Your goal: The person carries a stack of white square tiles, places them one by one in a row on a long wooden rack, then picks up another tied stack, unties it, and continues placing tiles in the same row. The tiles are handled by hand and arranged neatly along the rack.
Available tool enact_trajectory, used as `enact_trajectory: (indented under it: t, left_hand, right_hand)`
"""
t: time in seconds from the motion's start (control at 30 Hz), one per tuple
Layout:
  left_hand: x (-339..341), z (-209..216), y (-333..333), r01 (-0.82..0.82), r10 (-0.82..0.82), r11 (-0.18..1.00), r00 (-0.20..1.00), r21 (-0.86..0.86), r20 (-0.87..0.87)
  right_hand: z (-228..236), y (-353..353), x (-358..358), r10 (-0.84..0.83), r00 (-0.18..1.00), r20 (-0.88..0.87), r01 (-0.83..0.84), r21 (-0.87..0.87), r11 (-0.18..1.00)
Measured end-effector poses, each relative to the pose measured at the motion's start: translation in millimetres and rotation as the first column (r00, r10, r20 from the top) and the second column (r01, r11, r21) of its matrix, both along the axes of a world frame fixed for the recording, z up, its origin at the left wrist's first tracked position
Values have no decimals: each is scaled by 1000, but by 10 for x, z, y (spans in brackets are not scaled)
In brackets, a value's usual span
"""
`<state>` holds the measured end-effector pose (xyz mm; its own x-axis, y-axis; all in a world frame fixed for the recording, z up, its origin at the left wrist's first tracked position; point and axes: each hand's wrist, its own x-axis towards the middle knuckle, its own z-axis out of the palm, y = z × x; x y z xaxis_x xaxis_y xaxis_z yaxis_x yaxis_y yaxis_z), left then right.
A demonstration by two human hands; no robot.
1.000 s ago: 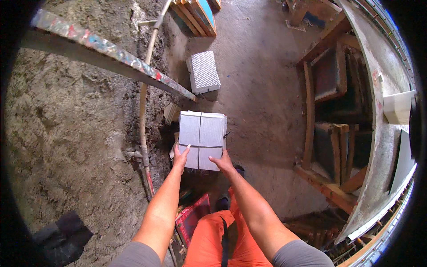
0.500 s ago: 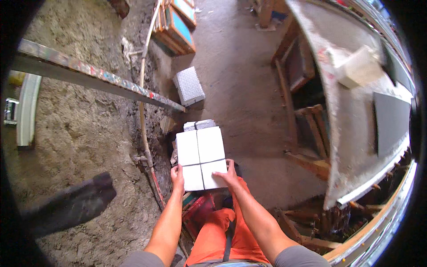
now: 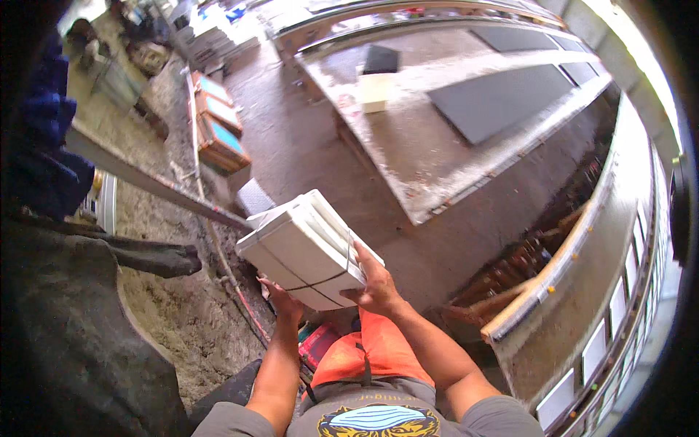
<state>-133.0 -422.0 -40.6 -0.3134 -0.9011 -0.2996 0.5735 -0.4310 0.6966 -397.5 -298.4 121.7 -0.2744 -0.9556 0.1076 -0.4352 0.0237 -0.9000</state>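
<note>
A thick bundle of white sheets (image 3: 302, 244), tied crosswise with a thin dark band, is held up in front of my body. It is tilted, and the layered edges of the sheets show on its right side. My left hand (image 3: 285, 300) grips the near left corner, with most of its fingers hidden under the bundle. On the near right side, my right hand (image 3: 378, 282) is closed round the edge, its thumb against the near face. Just beyond the bundle, a white textured block (image 3: 255, 197) stands partly hidden.
Wooden frames with blue panels (image 3: 222, 138) lean along the left wall. A metal beam (image 3: 160, 178) slants in from the left, above dark cloth (image 3: 80, 320). Ahead right, a long table (image 3: 404, 156) carries dark sheets (image 3: 502, 102) and a cream block (image 3: 375, 93). Another table (image 3: 535, 342) stands close right.
The bundle has been lifted from the spot beside the wall and tipped up, both hands still on it. My view has turned right, bringing more of the long table into sight.
</note>
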Motion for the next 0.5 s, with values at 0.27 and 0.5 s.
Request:
enact_trajectory:
  t: [0.27,0.5]
  left_hand:
    - [-838,1087,595,696,-607,555,713,-455,351]
    - [-1771,1583,1672,861,-898,393,435,-323,65]
  right_hand:
    - [1253,1959,-679,-269,767,-582,159,-234,959]
    - [1291,3795,-759,-509,494,-705,502,-246,829]
